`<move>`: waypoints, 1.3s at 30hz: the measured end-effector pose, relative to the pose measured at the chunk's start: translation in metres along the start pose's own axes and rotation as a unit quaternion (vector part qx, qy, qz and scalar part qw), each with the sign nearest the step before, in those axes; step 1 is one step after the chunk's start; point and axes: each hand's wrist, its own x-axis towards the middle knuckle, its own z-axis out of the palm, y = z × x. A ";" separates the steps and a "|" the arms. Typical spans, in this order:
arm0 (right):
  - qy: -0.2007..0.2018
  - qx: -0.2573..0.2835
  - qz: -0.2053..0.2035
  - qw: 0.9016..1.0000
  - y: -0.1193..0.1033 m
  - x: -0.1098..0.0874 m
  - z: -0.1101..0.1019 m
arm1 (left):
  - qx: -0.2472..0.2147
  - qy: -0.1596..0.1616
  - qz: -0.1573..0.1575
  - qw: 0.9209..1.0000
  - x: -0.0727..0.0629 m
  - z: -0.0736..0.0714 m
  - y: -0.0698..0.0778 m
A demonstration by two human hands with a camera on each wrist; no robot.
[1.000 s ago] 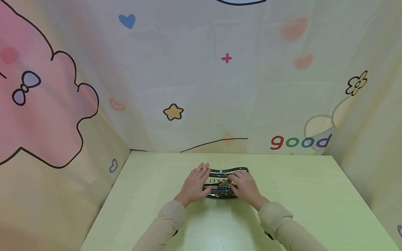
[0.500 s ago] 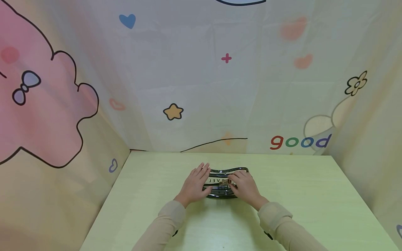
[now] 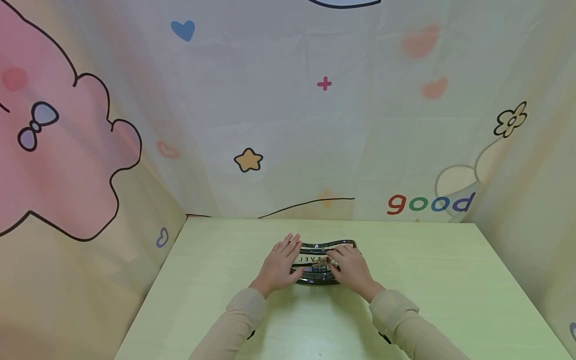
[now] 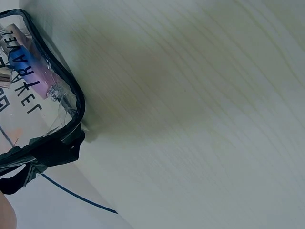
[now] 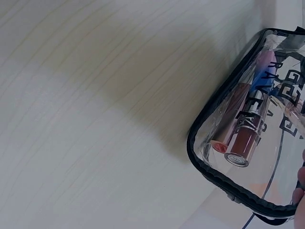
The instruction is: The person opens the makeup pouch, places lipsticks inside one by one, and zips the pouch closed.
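Observation:
A clear cosmetic bag with black trim and TRAVEL lettering (image 3: pixel 308 259) stands on the table between my hands. Straight fingers of my left hand (image 3: pixel 280 262) lie across its left end, with the thumb at the near rim. My right hand (image 3: pixel 352 268), at the right end, has bent fingers and pinches a small brownish-gold tube (image 3: pixel 320 262) over the bag's middle. Through the plastic, the right wrist view shows a lip gloss tube (image 5: pixel 242 143) beside another reddish tube. A blue-and-pink tube (image 4: pixel 31 70) is also inside. The right fingertips are partly hidden.
The pale wood-grain table (image 3: pixel 315 325) stretches around the bag. Behind it hangs a printed cloth backdrop (image 3: pixel 288 125), and more cloth encloses both sides. A black strap end (image 4: pixel 62 151) sticks out at one corner of the bag.
The brownish-gold tube at my right fingers has turned slightly over the bag. Both hands and the bag stay where they were.

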 end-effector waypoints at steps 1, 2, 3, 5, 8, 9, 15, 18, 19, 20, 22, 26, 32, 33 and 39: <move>-0.002 0.001 0.001 1.000 0.000 0.000 0.000 | 0.000 0.001 0.000 1.000 0.000 0.000 0.000; -0.004 0.000 0.002 1.000 0.000 0.000 0.000 | 0.000 0.002 0.000 1.000 0.000 0.000 0.000; -0.006 0.000 0.002 1.000 0.000 0.000 0.000 | -0.001 0.002 0.000 1.000 0.000 0.000 0.000; -0.006 -0.001 0.002 1.000 0.000 0.000 0.000 | -0.001 0.002 0.000 1.000 0.000 0.000 0.000; -0.005 -0.002 0.000 1.000 0.000 0.000 0.001 | -0.001 0.001 -0.001 1.000 0.001 -0.001 0.000; -0.003 -0.003 0.000 1.000 0.000 0.000 0.001 | -0.002 0.000 -0.001 1.000 0.001 0.000 0.000; 0.008 -0.010 -0.006 1.000 0.000 -0.001 0.001 | -0.004 0.007 -0.002 1.000 0.001 0.000 0.001; 0.008 -0.008 -0.005 1.000 0.000 -0.001 0.000 | 0.000 0.007 -0.001 1.000 0.001 0.000 0.001; 0.007 -0.008 -0.004 1.000 0.000 0.000 0.000 | -0.002 0.007 -0.001 1.000 0.001 0.000 0.001; 0.004 -0.009 -0.002 1.000 -0.001 0.000 0.000 | -0.003 0.007 0.000 1.000 0.001 0.000 0.001; -0.003 -0.008 0.002 1.000 -0.001 0.000 -0.001 | -0.002 0.007 0.001 1.000 0.001 0.000 0.001; -0.018 -0.005 0.011 1.000 -0.002 0.000 -0.002 | 0.004 0.007 0.001 1.000 0.001 0.000 0.000; -0.030 -0.003 0.020 0.999 -0.002 0.000 -0.003 | 0.006 0.008 0.002 1.000 0.001 0.001 0.000; -0.030 -0.002 0.020 0.999 -0.003 0.000 -0.003 | 0.006 0.008 0.002 1.000 0.001 0.001 0.000; -0.028 0.001 0.020 0.999 -0.002 -0.001 -0.002 | 0.001 -0.003 -0.003 1.000 0.001 0.000 0.000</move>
